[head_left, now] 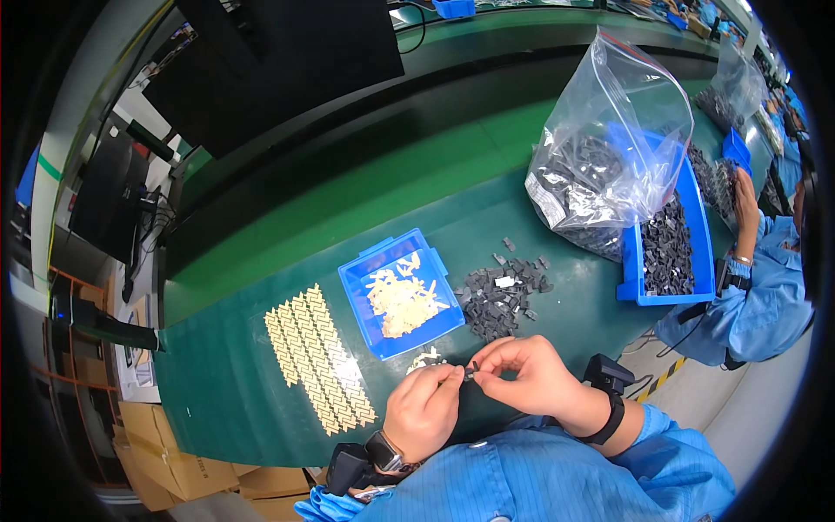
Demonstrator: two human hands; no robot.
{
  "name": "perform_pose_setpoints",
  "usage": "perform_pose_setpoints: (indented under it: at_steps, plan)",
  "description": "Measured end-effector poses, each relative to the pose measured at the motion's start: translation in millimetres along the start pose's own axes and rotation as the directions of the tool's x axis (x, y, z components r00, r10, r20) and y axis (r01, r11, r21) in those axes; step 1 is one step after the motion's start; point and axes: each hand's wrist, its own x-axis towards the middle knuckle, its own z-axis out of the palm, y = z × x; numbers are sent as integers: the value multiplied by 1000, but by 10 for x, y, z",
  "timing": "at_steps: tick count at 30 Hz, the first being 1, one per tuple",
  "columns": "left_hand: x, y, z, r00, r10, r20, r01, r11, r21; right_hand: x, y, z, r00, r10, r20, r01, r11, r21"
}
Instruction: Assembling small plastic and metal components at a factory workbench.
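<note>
A small black plastic part (470, 374) is pinched between the fingertips of my left hand (424, 411) and my right hand (531, 376), close in front of my body. Fingers cover most of it. Just beyond them a few loose cream pieces (426, 358) lie on the green table. Behind those stands a shallow blue tray (356, 291) with a pile of small cream pieces (402, 304). A heap of small black parts (497, 300) spreads to the right of the tray. Left of it, cream pieces lie in zigzag rows as a flat block (317, 358).
At the right, a large clear bag (591, 174) of dark parts leans on a long blue bin (703, 235) filled with black parts. Another person (739, 287) works beyond it. Cardboard boxes (178, 461) stand below the table's left end. A dark panel (278, 70) rises at the back.
</note>
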Motion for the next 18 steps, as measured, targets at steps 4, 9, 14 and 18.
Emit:
perform_pose_setpoints:
  at_steps: [4, 9, 14, 18]
  plan:
    - [-1, 3, 5, 1000, -15, 11, 15, 1000, -1, 1, 31, 6, 1000, 5, -5, -5, 1000, -4]
    - [-2, 7, 12, 1000, -21, 14, 21, 1000, 8, 3, 43, 4, 1000, 16, -11, -16, 1000, 18]
    - [-4, 21, 10, 999, -41, 17, 41, 999, -3, -12, 83, 1, 1000, 21, -16, -20, 998, 58]
    - [36, 44, 8, 999, -51, -10, 51, 999, 11, -8, 82, -8, 999, 33, -4, -33, 996, 86]
